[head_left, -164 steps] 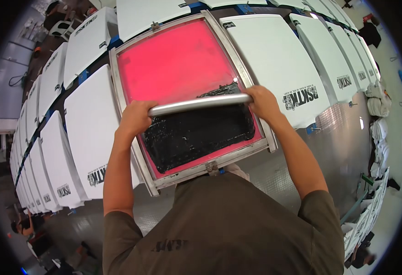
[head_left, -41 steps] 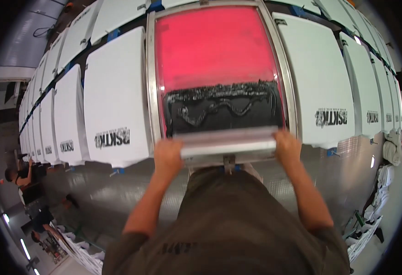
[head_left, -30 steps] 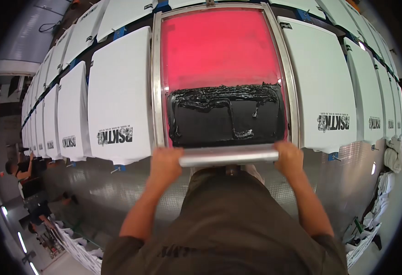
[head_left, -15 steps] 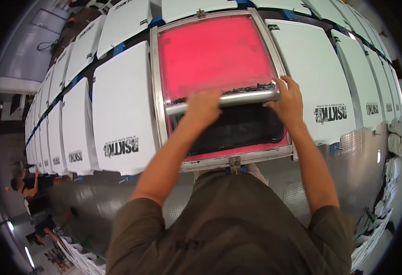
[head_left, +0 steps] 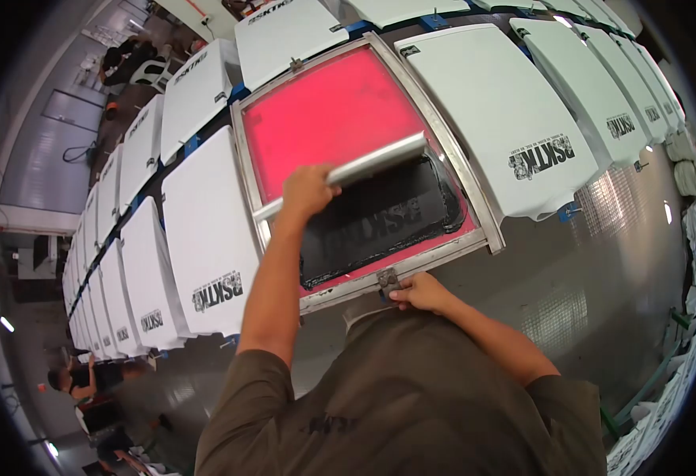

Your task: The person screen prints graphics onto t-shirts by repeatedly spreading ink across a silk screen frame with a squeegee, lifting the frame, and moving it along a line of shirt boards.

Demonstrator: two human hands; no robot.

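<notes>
A flat white fabric piece with black lettering [head_left: 205,214] lies left of a silver metal frame [head_left: 431,131] of bright pink mesh [head_left: 332,111], where a worker's left hand [head_left: 308,193] wraps its fingers around a long silver metal bar [head_left: 380,161] slanting across the mesh, beside glossy black ink [head_left: 388,222]. The right hand's [head_left: 426,293] bent fingers meet a small grey metal clamp [head_left: 388,279] at the near edge, their grip impossible to tell.

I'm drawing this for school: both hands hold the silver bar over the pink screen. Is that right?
No: only the left hand holds the silver bar over the pink screen. The head view shows the right hand at the clamp on the frame's near edge.
</notes>
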